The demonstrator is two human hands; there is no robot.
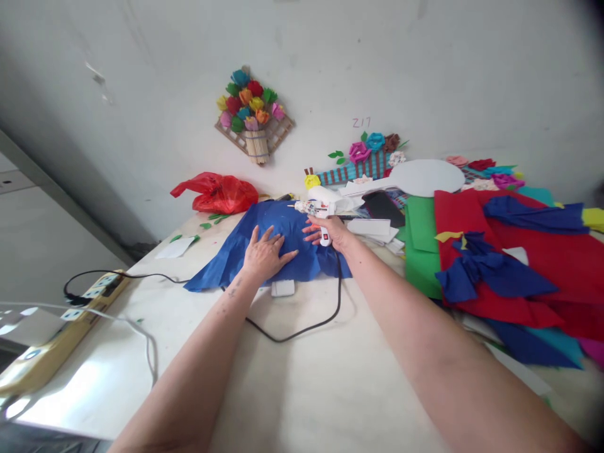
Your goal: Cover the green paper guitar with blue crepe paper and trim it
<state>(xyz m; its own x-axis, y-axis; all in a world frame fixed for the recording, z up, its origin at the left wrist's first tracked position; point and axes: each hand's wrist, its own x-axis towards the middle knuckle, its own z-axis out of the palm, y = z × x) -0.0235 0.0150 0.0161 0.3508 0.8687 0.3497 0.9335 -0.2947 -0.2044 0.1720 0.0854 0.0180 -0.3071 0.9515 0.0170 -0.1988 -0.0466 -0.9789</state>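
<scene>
My left hand (267,253) lies flat with fingers spread on a sheet of blue crepe paper (231,255), whose edges are wrinkled. In my right hand (330,231) is a white hot glue gun (325,236), gripped by its handle, its nozzle pointing left above the blue sheet. A red switch shows on the handle. The gun's black cord (302,332) loops down over the table and passes under the sheet. Just below the sheet's near edge sits a small white block (283,288).
A power strip (92,302) with cords lies at the left. Behind the sheet is a red plastic bag (221,194). Red paper (465,220), green paper (422,233) and blue scraps are piled at the right. Paper flowers (375,141) rest against the wall, near a white oval board (427,177).
</scene>
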